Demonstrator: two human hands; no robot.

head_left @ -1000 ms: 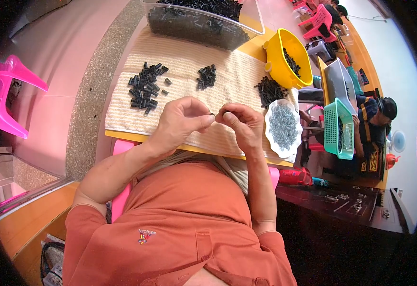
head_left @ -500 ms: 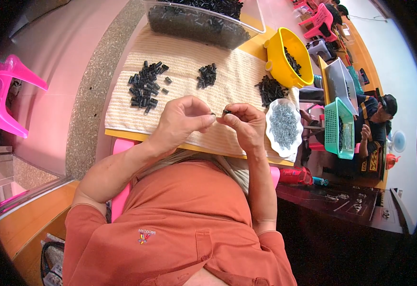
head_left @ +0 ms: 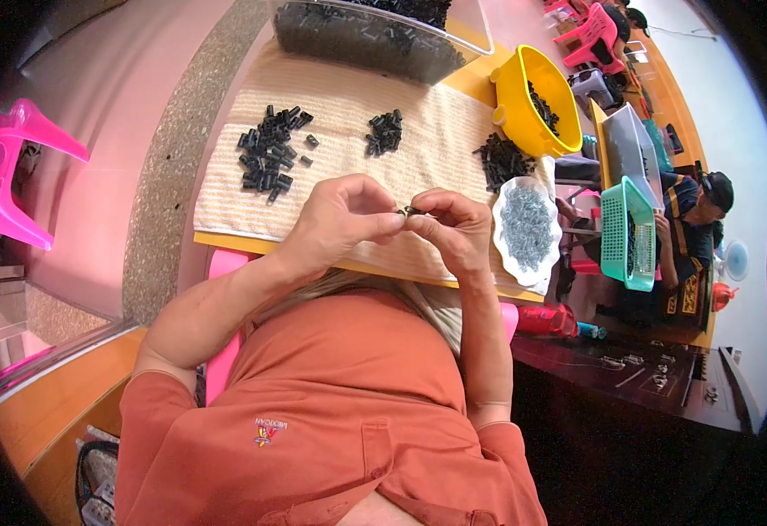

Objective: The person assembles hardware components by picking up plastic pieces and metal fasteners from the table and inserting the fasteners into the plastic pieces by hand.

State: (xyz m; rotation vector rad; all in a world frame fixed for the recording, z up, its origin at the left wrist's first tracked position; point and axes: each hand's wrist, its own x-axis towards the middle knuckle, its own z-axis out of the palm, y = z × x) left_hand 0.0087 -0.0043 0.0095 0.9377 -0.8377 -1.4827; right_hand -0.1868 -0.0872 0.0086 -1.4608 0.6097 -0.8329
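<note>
Held bits (head_left: 413,210): dark, too small for more. Towel (head_left: 436,123): cream with beige stripes. Bench (head_left: 467,85): yellow-orange. Left pile (head_left: 266,151), middle pile (head_left: 384,133), right pile (head_left: 503,161): all black, left one with some grey sheen. Bin (head_left: 469,51): clear, black showing through. Tub (head_left: 515,98): solid yellow outside and in. Dish (head_left: 506,261): white; its contents (head_left: 528,223) clear to silver-grey. Basket (head_left: 615,235): mint green. Shirt (head_left: 331,368): plain rust orange, small multicolour logo (head_left: 267,433) on chest. Stool (head_left: 37,131): hot pink. Floor (head_left: 107,193): pale pink, plus speckled grey-tan strip (head_left: 173,140). Co-worker's top (head_left: 683,197): navy, yellow-orange bands; cap (head_left: 718,188): black.
</note>
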